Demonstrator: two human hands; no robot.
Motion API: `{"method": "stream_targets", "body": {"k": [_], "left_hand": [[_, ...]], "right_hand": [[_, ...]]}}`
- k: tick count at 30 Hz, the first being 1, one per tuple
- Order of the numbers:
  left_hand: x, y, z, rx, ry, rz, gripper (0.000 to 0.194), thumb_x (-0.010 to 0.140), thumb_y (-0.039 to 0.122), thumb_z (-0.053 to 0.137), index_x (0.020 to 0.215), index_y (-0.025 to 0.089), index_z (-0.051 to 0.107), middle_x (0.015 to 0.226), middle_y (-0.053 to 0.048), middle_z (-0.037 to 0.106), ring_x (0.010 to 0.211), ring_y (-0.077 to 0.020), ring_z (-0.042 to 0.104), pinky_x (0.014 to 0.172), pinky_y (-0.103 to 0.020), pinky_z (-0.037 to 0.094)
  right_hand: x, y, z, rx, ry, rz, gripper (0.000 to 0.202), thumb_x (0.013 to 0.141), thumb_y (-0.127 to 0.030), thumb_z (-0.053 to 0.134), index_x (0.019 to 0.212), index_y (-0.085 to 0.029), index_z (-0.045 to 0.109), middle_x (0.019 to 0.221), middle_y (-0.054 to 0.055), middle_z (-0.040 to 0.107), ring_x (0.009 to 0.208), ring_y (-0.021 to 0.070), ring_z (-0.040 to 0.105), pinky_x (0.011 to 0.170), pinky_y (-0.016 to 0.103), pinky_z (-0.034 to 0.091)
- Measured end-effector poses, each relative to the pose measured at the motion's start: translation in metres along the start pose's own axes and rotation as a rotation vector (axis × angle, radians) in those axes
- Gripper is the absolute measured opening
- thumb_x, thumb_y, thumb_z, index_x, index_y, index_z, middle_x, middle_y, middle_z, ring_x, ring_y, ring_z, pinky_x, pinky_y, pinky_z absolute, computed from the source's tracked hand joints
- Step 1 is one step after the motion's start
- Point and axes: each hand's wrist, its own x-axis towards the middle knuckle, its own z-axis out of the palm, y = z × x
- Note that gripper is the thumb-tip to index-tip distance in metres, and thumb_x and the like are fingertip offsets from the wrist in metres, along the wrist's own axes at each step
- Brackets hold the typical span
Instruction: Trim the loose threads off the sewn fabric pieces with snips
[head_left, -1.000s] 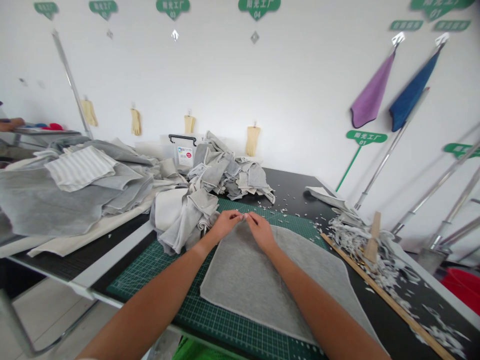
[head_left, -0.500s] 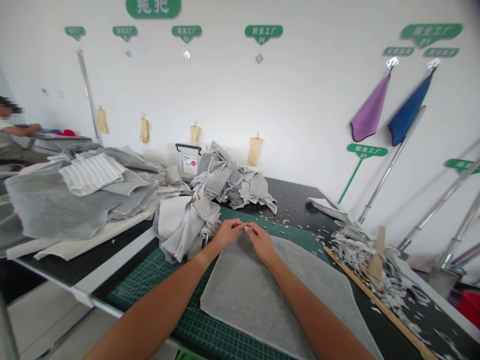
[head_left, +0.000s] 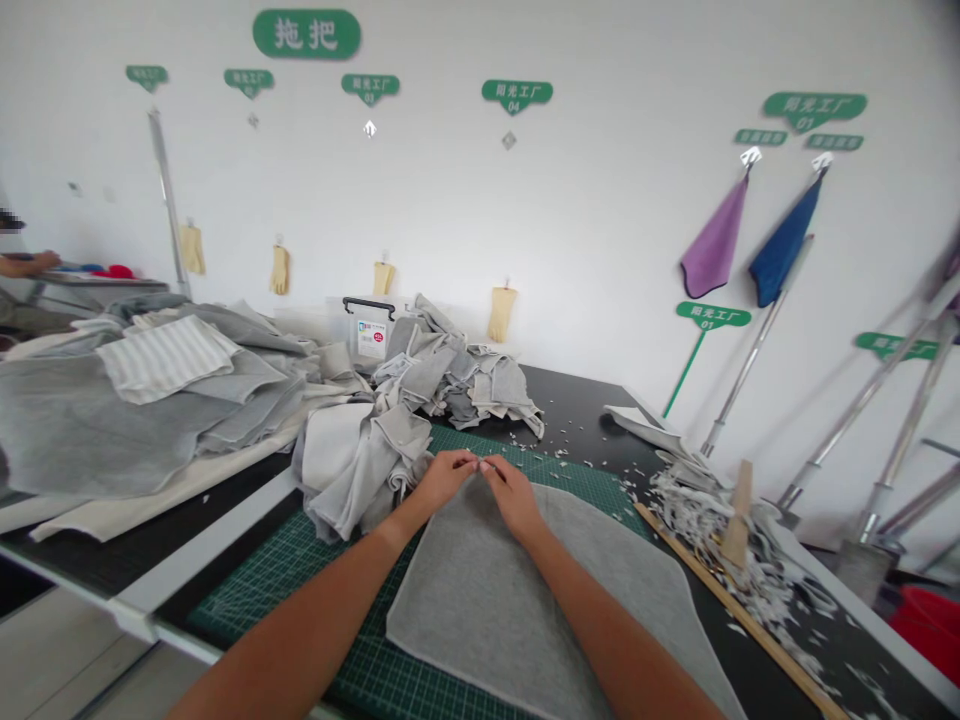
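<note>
A grey cloth [head_left: 540, 590] lies flat over the green cutting mat [head_left: 251, 570]. At its far edge my left hand [head_left: 448, 478] and my right hand [head_left: 511, 492] meet, fingertips pinched close together. Whatever sits between the fingertips is too small and covered to make out. To the left of my left hand, touching or almost touching it, is a crumpled heap of grey and white cloths [head_left: 360, 460]. Small pale scraps are scattered on the mat and table beyond my right hand.
More grey cloths [head_left: 97, 425] are piled at the left, a striped cloth [head_left: 169, 358] on top. A clear box [head_left: 360, 335] stands behind another cloth heap [head_left: 457, 370]. On the right lie a wooden strip [head_left: 739, 610] and shredded trimmings [head_left: 697, 510]. A person's hand [head_left: 46, 260] shows far left.
The camera view has tilted up and shifted slightly right. Both hands stay pinched together at the cloth's far edge, with only slight finger movement.
</note>
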Motion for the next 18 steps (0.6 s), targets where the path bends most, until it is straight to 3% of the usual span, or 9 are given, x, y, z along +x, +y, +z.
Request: {"method": "stream_targets", "body": {"k": [18], "left_hand": [[-0.0001,-0.0018,0.0025,0.025,-0.009,-0.023,0.03,0.086,0.037,0.06,0.09,0.012,0.074,0.084,-0.006,0.073,0.078,-0.0181,0.063,0.073,-0.027,0.047]], "right_hand": [[0.0003,-0.0026,-0.0006,0.007,0.072,0.05,0.041,0.101,-0.051,0.036,0.083,-0.023,0.059,0.075,-0.002,0.057,0.072,0.0162,0.053,0.068,0.025,0.037]]}}
